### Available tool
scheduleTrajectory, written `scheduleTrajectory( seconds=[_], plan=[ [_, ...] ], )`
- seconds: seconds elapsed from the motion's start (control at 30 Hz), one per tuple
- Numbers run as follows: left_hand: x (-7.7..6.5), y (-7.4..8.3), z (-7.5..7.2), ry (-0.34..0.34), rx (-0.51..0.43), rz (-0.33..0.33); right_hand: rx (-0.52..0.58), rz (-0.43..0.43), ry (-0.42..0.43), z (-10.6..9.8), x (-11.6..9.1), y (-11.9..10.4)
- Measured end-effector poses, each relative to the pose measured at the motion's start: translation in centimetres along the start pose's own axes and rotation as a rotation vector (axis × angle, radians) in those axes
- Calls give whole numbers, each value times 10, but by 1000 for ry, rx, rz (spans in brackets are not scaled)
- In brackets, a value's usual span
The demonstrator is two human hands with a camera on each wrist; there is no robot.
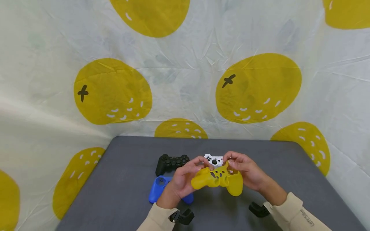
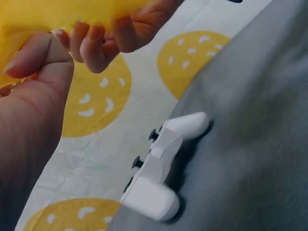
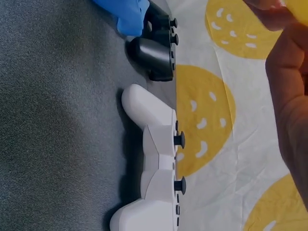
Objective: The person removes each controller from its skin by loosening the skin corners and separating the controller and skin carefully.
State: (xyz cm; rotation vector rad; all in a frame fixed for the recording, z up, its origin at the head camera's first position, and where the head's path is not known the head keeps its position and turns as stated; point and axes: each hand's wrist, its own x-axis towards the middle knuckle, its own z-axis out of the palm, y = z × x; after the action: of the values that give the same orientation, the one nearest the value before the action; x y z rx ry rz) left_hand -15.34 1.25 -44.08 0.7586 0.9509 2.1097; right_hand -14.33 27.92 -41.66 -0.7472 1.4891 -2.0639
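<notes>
A yellow silicone controller cover (image 1: 234,186) with cut-out holes is held up over the table by both hands. My left hand (image 1: 183,178) pinches its left upper edge. Gripping the upper right edge, my right hand (image 1: 248,170) has its thumb and fingers on the soft material. Behind the cover lies a white game controller (image 1: 214,159), partly hidden in the head view; both wrist views show the white controller (image 2: 156,192) resting on the table with its thumbsticks up. In the right wrist view the right hand (image 3: 293,82) is only partly in frame.
A black game controller (image 1: 167,164) lies at the back left of the grey table (image 1: 133,179). In front of it is a blue controller cover (image 1: 157,191), partly behind the left hand. A sheet with yellow fruit shapes (image 1: 185,86) hangs behind the table.
</notes>
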Motion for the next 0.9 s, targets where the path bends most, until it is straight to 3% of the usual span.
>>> scheduleTrajectory(
  seconds=[0.2, 0.37, 0.5, 0.67, 0.77, 0.9],
  plan=[
    [0, 2, 2, 96, 164, -87, 10, 14, -15, -1, 0, -5],
    [0, 1, 0, 153, 107, -37, 55, 15, -118, -2, -4, -10],
    [0, 0, -1, 141, 95, -33, -7, 60, -167, -2, -9, -13],
    [-3, -1, 1, 146, 178, -45, -68, 75, -147, -4, -15, -15],
    [-4, -2, 3, 150, 197, -49, -45, 61, -143, -4, -16, -15],
    [-4, -2, 10, 112, 146, -50, 4, 48, -176, -2, -16, -12]
  ],
)
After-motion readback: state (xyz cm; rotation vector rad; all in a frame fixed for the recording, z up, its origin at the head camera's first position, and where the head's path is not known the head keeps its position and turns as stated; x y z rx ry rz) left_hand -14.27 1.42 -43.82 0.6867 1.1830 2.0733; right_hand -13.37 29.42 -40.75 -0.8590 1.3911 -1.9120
